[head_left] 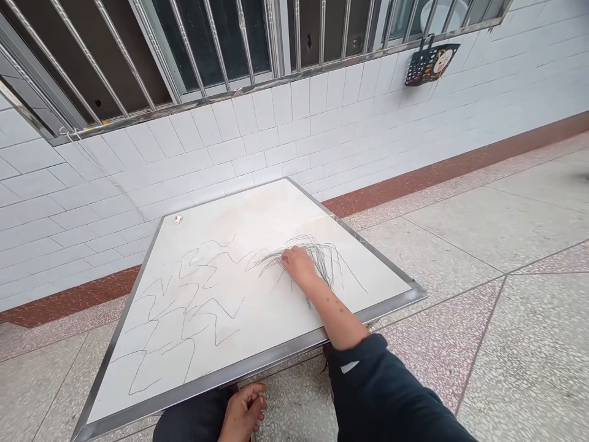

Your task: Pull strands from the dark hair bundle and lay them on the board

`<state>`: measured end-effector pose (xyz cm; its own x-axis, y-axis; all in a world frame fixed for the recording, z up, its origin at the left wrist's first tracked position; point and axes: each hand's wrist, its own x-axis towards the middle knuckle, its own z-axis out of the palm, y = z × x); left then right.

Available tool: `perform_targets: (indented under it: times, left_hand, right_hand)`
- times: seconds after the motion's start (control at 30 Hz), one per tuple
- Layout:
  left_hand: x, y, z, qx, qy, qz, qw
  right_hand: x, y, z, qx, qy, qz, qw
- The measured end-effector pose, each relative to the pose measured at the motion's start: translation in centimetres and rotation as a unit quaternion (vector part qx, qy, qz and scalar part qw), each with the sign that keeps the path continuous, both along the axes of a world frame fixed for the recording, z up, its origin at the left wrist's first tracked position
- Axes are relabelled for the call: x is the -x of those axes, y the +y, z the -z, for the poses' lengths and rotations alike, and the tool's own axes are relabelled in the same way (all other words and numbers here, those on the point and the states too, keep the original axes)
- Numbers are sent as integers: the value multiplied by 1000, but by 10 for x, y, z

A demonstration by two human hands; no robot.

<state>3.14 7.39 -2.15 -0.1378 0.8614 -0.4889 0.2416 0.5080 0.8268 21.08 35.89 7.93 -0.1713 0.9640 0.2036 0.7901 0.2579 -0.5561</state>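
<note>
Right hand [298, 265] touching strands [324, 261] (dark)

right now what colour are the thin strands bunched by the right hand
The thin strands are black or nearly so, best seen in the head view.

A hand could pass above the far middle of the table [257, 209], with the wall [257, 132] close behind as a stop, while the right hand [298, 265] at the bunched strands [324, 261] blocks the right middle, loose strands [184, 322] spread across the left, and the left hand [243, 411] sits just off the near edge.
</note>
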Motion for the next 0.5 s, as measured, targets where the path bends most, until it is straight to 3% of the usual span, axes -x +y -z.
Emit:
perform_targets:
  times: [0.5]
  left_hand:
    - [-2, 3, 13, -3, 17, 14, 1000]
  right_hand:
    - [-7, -7, -6, 30, -15, -22, 999]
